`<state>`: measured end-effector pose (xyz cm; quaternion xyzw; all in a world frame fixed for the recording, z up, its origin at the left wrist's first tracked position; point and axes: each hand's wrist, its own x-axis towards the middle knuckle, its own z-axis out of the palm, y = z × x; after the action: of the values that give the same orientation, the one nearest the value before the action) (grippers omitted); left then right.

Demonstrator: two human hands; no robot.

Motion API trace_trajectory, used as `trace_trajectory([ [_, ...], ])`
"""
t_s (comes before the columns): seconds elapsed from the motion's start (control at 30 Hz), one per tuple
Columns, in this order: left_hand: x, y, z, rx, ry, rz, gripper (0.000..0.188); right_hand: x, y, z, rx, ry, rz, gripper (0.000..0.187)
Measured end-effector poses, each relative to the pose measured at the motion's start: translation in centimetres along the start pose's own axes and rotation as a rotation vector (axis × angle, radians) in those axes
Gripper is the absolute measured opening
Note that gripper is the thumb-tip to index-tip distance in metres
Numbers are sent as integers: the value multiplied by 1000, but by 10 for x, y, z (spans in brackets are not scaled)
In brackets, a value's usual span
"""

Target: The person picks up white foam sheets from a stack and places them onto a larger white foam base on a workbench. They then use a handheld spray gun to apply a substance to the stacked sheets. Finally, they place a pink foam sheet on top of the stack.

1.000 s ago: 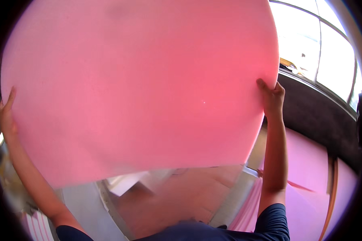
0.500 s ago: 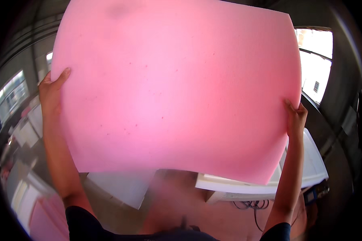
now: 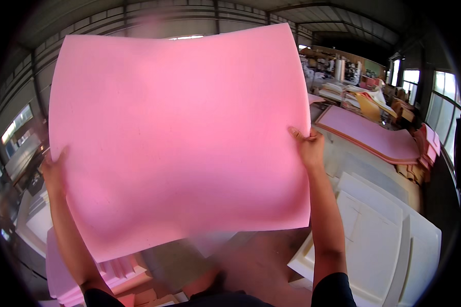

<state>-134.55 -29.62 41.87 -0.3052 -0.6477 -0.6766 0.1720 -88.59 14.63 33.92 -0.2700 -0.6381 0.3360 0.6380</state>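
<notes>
A large, bendy pink foam sheet (image 3: 184,128) is held up in front of me and fills the middle of the view. My left hand (image 3: 55,166) grips its left edge, thumb on the near face and the fingers hidden behind. On the right edge, my right hand (image 3: 307,143) pinches the sheet in the same way. Small dark specks dot its face, and its lower edge curves between the two corners.
White moulded panels (image 3: 369,225) lie at the lower right. Beyond them a pink-topped stack of sheets (image 3: 369,133) rests on a table. More pink sheets (image 3: 66,271) are piled at the lower left. Cluttered materials and windows line the far right.
The sheet and both hands have shifted left in view, and the sheet's whole top edge now shows. My view has turned, so the stacks and workshop on the right have come into sight.
</notes>
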Motion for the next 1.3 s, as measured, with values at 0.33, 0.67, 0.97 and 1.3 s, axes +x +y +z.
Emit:
trace_trajectory([
  [0.33,1,-272,-5,-50,97,-383,56,87,153,210,-219,-47,-269,38],
  [0.67,34,-379,274,-84,-235,-540,65,218,169,183,-509,-2,-351,25],
  [0.97,27,-376,553,-276,-579,-524,75,362,178,-70,-708,480,-404,30],
  [1.3,16,-218,939,-879,-1155,-350,56,382,140,-302,-1092,783,-125,38],
])
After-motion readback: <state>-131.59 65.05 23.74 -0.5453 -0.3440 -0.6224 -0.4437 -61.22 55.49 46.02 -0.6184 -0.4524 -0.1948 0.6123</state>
